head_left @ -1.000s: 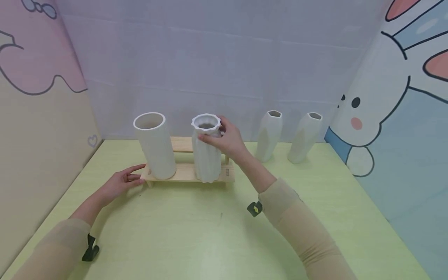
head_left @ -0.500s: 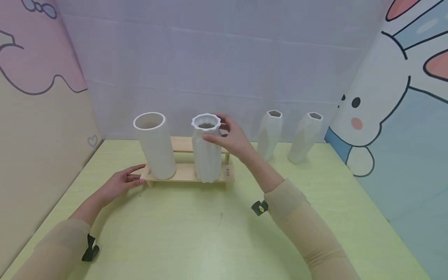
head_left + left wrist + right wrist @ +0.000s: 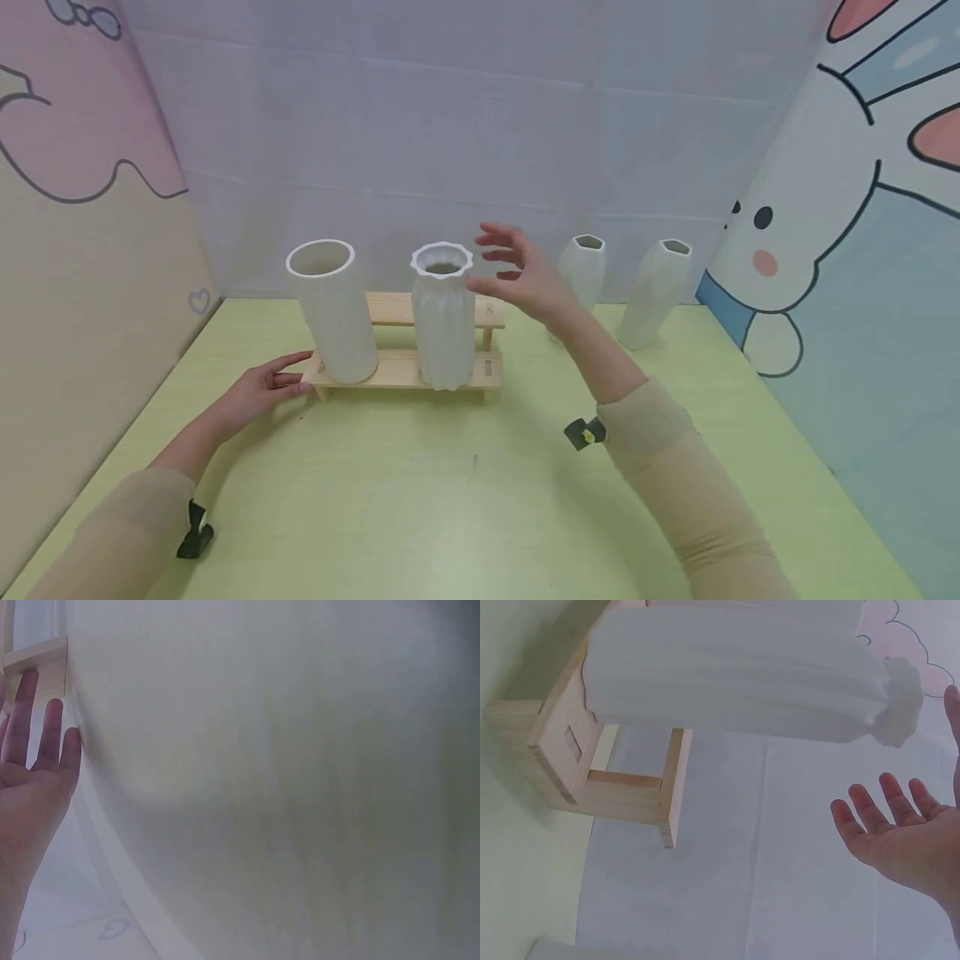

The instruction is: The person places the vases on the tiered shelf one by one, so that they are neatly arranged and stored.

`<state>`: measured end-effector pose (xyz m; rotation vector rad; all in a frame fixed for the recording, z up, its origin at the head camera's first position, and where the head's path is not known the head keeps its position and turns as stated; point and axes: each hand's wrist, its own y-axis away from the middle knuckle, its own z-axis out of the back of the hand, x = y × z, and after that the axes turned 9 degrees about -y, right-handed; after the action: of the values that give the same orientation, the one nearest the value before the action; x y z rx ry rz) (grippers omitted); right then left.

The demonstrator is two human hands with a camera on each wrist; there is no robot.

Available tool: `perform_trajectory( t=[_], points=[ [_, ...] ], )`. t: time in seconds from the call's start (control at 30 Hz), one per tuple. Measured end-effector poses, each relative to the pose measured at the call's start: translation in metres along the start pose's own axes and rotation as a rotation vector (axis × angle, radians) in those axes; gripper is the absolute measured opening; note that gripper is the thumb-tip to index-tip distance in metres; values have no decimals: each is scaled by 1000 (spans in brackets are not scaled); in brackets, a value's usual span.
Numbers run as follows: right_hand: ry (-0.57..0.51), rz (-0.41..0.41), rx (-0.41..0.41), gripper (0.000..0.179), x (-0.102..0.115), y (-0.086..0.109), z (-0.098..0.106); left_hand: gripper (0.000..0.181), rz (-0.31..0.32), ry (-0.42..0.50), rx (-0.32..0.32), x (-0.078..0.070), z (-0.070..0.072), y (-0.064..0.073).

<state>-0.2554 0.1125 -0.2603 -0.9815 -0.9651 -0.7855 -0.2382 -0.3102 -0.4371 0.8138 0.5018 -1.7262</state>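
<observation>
In the head view, a two-tier wooden stand (image 3: 397, 369) bears two white vases on its lower step. The left one is a wide ribbed cylinder vase (image 3: 337, 321); the right one is a fluted vase with a scalloped rim (image 3: 444, 333). My right hand (image 3: 525, 279) is spread just right of the scalloped rim and holds nothing; the right wrist view has its fingers (image 3: 870, 810) apart from that vase. At the stand's left end rests my left hand (image 3: 258, 396), its fingers fairly straight and touching the wood. The left wrist view has those fingers (image 3: 52, 735) at the stand's end.
Two white faceted vases stand on the table at the right: one (image 3: 583, 271) partly hidden behind my right hand and forearm, the other (image 3: 652, 296) further right. A pale curtain (image 3: 465, 150) closes the back of the green table (image 3: 420, 500); printed panels flank both sides.
My right hand has let go of the scalloped vase and moved right and up, its fingers spreading. The vase stays upright on the stand. My left hand has not moved.
</observation>
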Motion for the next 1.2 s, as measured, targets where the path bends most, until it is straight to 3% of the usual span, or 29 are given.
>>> perform_trajectory(
  t=[0.27, 0.5, 0.83, 1.2],
  points=[
    [51, 11, -5, 70, 4, 4, 28, 68, 4, -19, 6, -2, 0, 1],
    [122, -1, -56, 66, 8, 8, 55, 68, -1, -5, 11, -1, -1, 0],
    [190, -93, -127, 67, 5, 16, 92, 69, 8, -20, 4, -3, -2, 1],
    [240, -162, -222, 73, -15, 20, 118, 69, 9, -17, 9, 0, -1, 0]
  ],
)
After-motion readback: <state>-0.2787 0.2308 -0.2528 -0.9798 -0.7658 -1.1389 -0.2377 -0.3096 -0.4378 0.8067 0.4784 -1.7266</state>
